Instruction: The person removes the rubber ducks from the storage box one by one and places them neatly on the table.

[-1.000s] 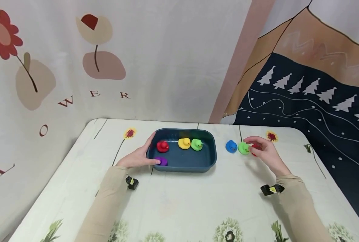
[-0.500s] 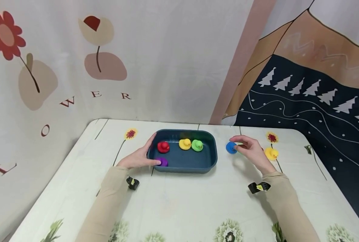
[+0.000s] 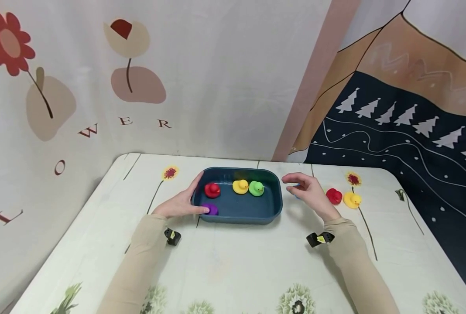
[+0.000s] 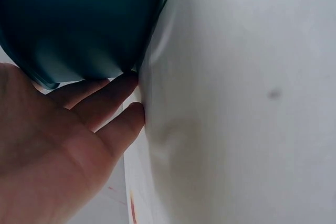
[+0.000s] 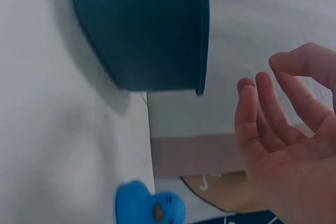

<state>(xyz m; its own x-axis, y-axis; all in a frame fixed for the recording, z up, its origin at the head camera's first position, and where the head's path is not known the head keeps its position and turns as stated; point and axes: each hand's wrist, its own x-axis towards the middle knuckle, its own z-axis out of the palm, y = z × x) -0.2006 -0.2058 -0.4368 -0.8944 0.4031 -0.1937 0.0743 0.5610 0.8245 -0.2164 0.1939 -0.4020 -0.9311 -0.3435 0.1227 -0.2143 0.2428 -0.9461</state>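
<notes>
My left hand (image 3: pixel 182 203) holds the left end of a dark blue tray (image 3: pixel 241 220). Its thumb lies over the near-left corner beside a partly hidden purple duck (image 3: pixel 212 209); in the left wrist view, fingers (image 4: pixel 107 98) touch the outer wall. Inside the tray sit a red duck (image 3: pixel 212 190), a yellow duck (image 3: pixel 240 186) and a green duck (image 3: pixel 256 188). My right hand (image 3: pixel 309 194), fingers loosely bent and holding nothing, hovers just right of the tray. Below it a blue duck (image 5: pixel 149 205) sits on the table, mostly hidden in the head view.
Right of my right hand, another red duck (image 3: pixel 334 196) and another yellow duck (image 3: pixel 352 200) stand side by side on the flower-print tablecloth (image 3: pixel 233 261). A printed curtain (image 3: pixel 217 87) hangs behind the table.
My right hand has moved left, from beside the green and red ducks on the table, past the blue duck, toward the tray. The table's red and yellow ducks are now uncovered. My left hand stays put.
</notes>
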